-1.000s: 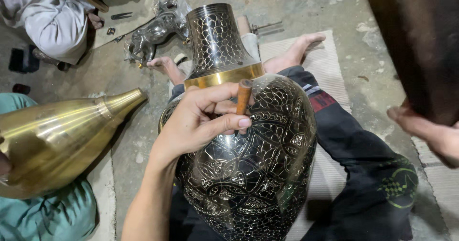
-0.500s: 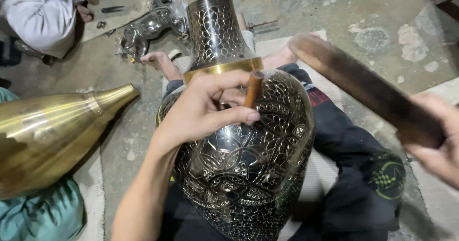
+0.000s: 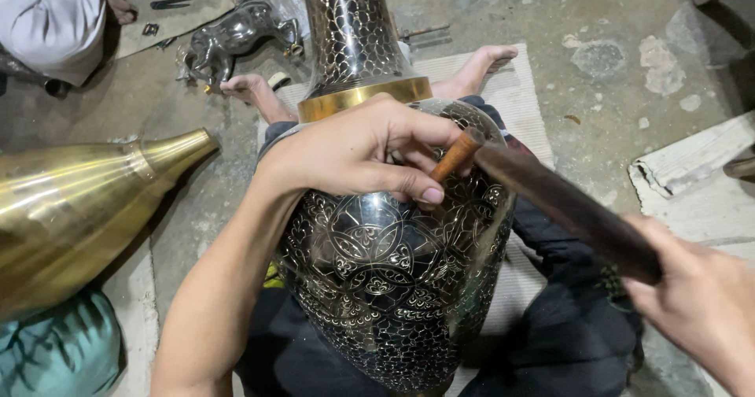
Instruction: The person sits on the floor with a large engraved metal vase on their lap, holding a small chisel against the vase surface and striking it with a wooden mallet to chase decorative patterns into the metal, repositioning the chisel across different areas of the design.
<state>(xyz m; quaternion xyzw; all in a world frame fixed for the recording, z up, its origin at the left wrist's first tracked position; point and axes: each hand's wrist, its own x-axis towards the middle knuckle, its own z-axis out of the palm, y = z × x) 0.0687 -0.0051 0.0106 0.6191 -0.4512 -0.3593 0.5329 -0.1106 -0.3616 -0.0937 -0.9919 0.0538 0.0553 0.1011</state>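
A large engraved metal vase (image 3: 393, 287) lay across the seated person's lap, its dark surface cut with fine bright floral medallions and scale-like cells, a plain polished brass band (image 3: 362, 96) ringing the base of its cylindrical neck; the left hand (image 3: 358, 149) rested on the vase's shoulder, fingers curled closed about a short rust-brown chisel (image 3: 456, 155), pinched between thumb and fingertips with its lower end hidden behind them; the right hand (image 3: 700, 302) was wrapped shut around the near end of a long, dark, smooth wooden mallet (image 3: 566, 208), whose far end met the chisel's upper tip; the person's bare feet (image 3: 252, 90) rested on a pale ribbed mat (image 3: 527, 98) over a rough concrete floor (image 3: 613, 43); at left lay a smooth, tapering plain brass vessel (image 3: 79, 208), unengraved and glossy; beyond it stood a dark, shiny metal horse figurine (image 3: 236, 39); a second person's pale sleeve (image 3: 55, 23) showed in the upper left corner.
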